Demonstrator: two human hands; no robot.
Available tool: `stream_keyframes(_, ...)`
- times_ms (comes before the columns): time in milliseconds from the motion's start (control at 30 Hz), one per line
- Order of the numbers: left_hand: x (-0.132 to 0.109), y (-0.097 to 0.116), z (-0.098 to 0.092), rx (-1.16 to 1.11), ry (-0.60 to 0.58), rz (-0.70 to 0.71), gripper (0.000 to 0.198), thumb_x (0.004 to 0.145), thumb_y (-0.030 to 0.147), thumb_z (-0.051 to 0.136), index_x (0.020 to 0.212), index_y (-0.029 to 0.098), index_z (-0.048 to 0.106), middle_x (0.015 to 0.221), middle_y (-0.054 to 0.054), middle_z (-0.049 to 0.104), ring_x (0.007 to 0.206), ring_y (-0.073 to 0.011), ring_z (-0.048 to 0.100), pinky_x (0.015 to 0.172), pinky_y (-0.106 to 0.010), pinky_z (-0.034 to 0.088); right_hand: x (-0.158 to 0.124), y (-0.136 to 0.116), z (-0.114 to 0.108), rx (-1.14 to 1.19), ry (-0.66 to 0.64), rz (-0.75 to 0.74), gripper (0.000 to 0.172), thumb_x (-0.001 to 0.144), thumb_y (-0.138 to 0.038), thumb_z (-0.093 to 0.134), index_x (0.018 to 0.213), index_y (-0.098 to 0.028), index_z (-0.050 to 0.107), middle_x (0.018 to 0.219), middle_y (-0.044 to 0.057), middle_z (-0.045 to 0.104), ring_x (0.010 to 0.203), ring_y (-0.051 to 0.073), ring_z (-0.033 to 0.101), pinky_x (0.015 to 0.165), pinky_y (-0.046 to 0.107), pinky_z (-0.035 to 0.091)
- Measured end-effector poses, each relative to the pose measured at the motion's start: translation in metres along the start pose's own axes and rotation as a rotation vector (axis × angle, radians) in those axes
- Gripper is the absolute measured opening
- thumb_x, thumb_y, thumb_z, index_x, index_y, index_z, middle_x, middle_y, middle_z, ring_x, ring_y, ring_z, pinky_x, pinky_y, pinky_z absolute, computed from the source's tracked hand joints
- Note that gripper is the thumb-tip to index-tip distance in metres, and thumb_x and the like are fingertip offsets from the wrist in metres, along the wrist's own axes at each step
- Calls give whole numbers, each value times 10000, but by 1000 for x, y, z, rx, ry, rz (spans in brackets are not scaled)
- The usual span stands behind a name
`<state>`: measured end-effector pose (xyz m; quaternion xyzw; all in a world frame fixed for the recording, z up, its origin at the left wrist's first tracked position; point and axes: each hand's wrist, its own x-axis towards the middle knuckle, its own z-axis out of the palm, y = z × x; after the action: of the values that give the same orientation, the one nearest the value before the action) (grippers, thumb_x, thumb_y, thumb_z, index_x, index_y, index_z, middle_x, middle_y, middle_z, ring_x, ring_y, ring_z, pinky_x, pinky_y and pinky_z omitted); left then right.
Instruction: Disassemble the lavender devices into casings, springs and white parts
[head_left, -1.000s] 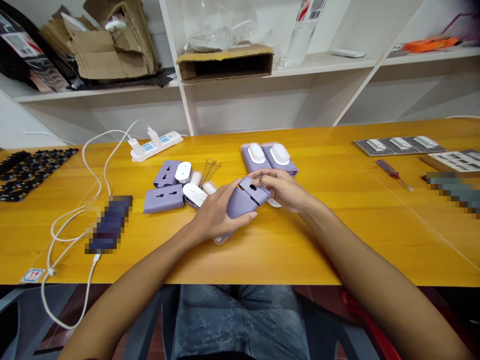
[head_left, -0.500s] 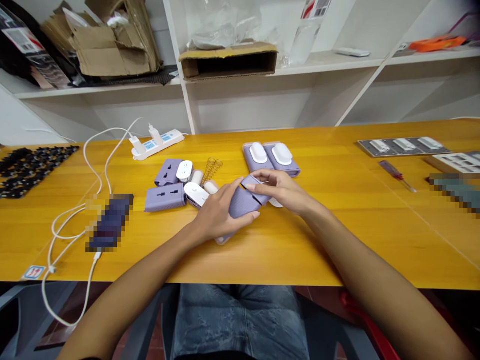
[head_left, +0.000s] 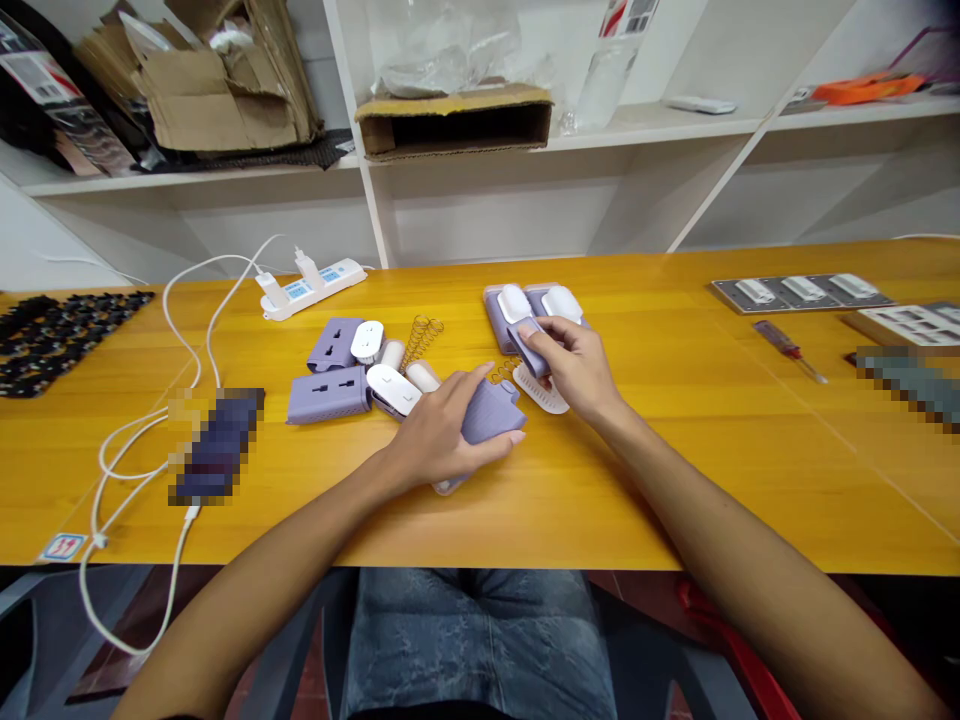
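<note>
My left hand (head_left: 441, 432) is clenched over a ribbed lavender plastic housing (head_left: 492, 414), fingers wrapped across its top. The housing sits low over the yellow wooden counter (head_left: 600, 500), its far end poking out past my fingertips, and a white plastic edge (head_left: 448, 487) shows beneath it near my palm.

My right hand (head_left: 571, 366) is grasping a small lavender plastic piece (head_left: 529, 349) between thumb and fingers, right beside 2 lavender units with white oval tops (head_left: 534, 306). Just below that hand lie a white perforated plastic plate (head_left: 541, 394) and a small coiled metal spring (head_left: 505, 372), between my 2 hands.

Left of my hands are 2 lavender socket shells with dark slots (head_left: 328, 395), a white oval cap (head_left: 391, 390), a short white cylinder (head_left: 422, 376) and a copper-coloured coil spring (head_left: 421, 342). Farther back sits a white power strip (head_left: 309, 288) with white cable plugged in.
</note>
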<state>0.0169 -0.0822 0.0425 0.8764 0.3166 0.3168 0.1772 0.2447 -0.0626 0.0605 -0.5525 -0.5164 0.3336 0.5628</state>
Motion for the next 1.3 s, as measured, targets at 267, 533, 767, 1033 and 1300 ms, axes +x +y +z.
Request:
stream_keyframes(267, 1, 2, -1, -8, -15, -9, 832, 945, 607, 777, 1613, 215, 473, 1438, -179, 691, 1323, -368, 704, 1136, -559, 589, -9, -3, 7, 17, -49, -9, 399, 853, -623, 784, 956, -239, 756, 676, -26, 538, 567, 159, 449, 526, 321, 364)
stream_keyframes(533, 1, 1, 0, -4, -4, -4, 822, 942, 593, 785, 1596, 196, 485, 1441, -184, 692, 1327, -364, 704, 1139, -547, 589, -2, -4, 1, 112, 185, -42, 403, 839, -615, 802, 950, -231, 753, 678, -22, 546, 547, 146, 441, 504, 314, 366)
stream_keyframes(767, 1, 0, 0, 9, -5, -12, 828, 942, 610, 779, 1595, 197, 482, 1477, -191, 680, 1357, -373, 694, 1155, -567, 581, 7, 0, -5, 171, 331, -105, 443, 882, -702, 735, 881, -266, 656, 685, -18, 503, 522, 148, 413, 438, 304, 342)
stream_keyframes(1033, 1, -1, 0, 12, -11, -19, 835, 945, 639, 766, 1605, 217, 479, 1502, -186, 671, 1375, -374, 686, 1162, -572, 577, 14, 14, -10, 160, 417, -187, 484, 923, -767, 643, 936, -285, 608, 740, -15, 486, 568, 167, 475, 474, 303, 366)
stream_keyframes(1300, 1, -1, -1, 4, -34, -22, 836, 950, 612, 771, 1615, 206, 471, 1511, -198, 662, 1382, -381, 679, 1160, -576, 575, 18, 13, -11, 327, 521, -172, 422, 922, -700, 687, 928, -298, 557, 741, -11, 507, 531, 160, 434, 454, 329, 338)
